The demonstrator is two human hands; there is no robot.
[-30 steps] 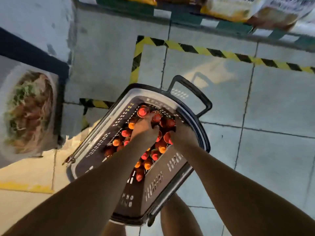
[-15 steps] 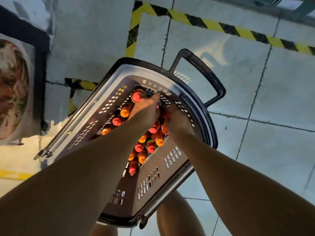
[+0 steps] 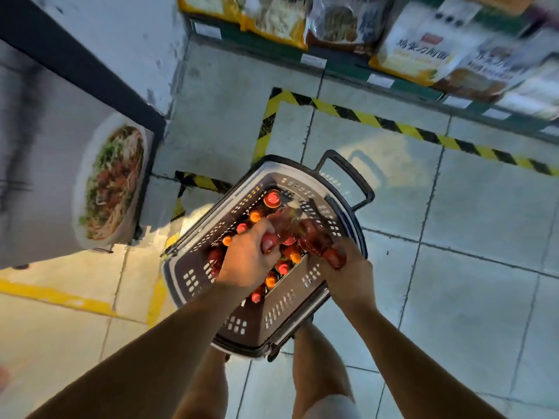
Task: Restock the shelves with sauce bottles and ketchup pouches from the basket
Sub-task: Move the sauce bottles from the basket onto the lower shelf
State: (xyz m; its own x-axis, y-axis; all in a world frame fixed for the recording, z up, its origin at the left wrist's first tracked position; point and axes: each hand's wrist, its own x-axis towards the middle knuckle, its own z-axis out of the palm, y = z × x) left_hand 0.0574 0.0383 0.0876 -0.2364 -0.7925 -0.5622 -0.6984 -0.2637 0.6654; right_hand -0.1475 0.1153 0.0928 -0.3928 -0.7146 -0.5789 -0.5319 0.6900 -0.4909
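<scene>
Both hands were over the basket, which stood on the tiled floor below the shelf of packets. The left hand gripped a red-capped bottle by its neck, and the right hand gripped a second bottle by its cap end, both raised clear of the other bottles standing packed in the basket. To do the lift well, each bottle wanted drawing straight up by the neck, so that it did not knock its neighbours over, and a firm hold below the cap rather than on it. No pouches could be made out.
</scene>
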